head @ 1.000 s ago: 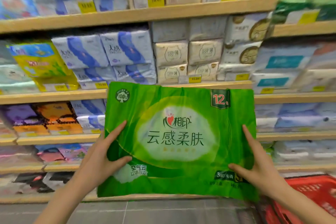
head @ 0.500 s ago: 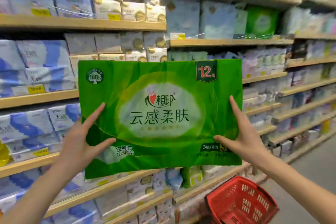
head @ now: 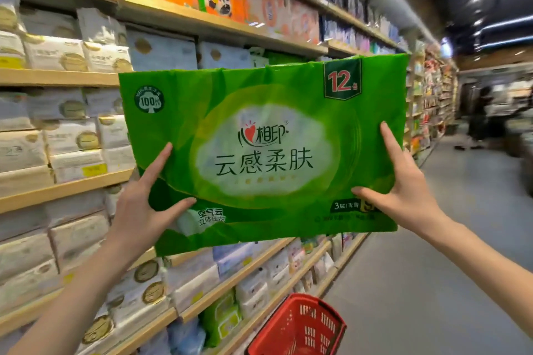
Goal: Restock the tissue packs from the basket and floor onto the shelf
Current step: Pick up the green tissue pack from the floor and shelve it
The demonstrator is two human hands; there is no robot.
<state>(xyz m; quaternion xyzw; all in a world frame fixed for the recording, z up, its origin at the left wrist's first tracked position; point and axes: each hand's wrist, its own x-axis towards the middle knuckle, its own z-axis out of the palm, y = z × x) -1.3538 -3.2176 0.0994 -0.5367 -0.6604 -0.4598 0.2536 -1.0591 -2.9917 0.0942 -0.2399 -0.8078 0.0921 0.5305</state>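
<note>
A large green tissue pack (head: 259, 150) with white Chinese lettering and a "12" badge is held up at chest height in front of the shelves. My left hand (head: 144, 204) grips its lower left edge, thumb across the front. My right hand (head: 403, 184) grips its lower right edge the same way. The pack hides part of the upper shelf (head: 219, 23) behind it, where a strip of green packaging (head: 277, 55) shows just above its top edge. The red basket (head: 297, 328) stands on the floor below the pack.
Wooden shelves (head: 57, 78) on the left carry white, blue and orange tissue packs at every level. The aisle floor (head: 432, 239) runs off to the right. A person (head: 478, 115) stands far down the aisle.
Both hands have lifted the green pack higher and carried it right along the aisle. The view has swung up and right; the basket now sits lower in the frame.
</note>
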